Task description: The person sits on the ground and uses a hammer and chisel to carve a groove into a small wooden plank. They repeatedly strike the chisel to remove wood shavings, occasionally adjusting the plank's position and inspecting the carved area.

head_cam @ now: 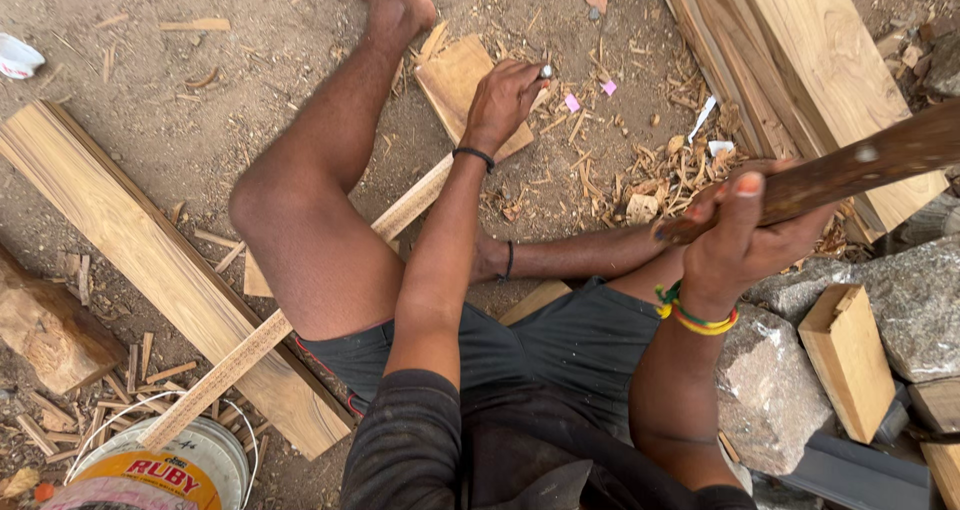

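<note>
Wood is all around this person, who sits on the dirt ground [200, 50] with bare legs.

The left hand [503, 100] is closed around a small metal tool [545, 71], maybe a chisel; only its shiny top end shows. This hand rests on a small flat wooden block [455, 80] that lies on the ground in front, past the knee. The right hand [745, 235] is closed tight around a long dark wooden stick [850, 165], lifted up at the right. The stick runs from the hand up and away to the right edge of the view. So the block and the tool are ahead and to the left of the stick, and the left hand is the one already there.

A long thin wooden strip [250, 350] goes under the leg, slanting from the bucket toward the block. A wide pale plank [150, 260] lies slanted at the left, and more planks [810, 60] lie at the top right.

At the bottom left is a round white bucket [190, 465] with a yellow and red label. Two tiny pink scraps [590, 95] sit among the wood chips [670, 175]. A white cup [18, 58] is at the far left edge. Grey rocks [770, 390] sit at the right.
</note>
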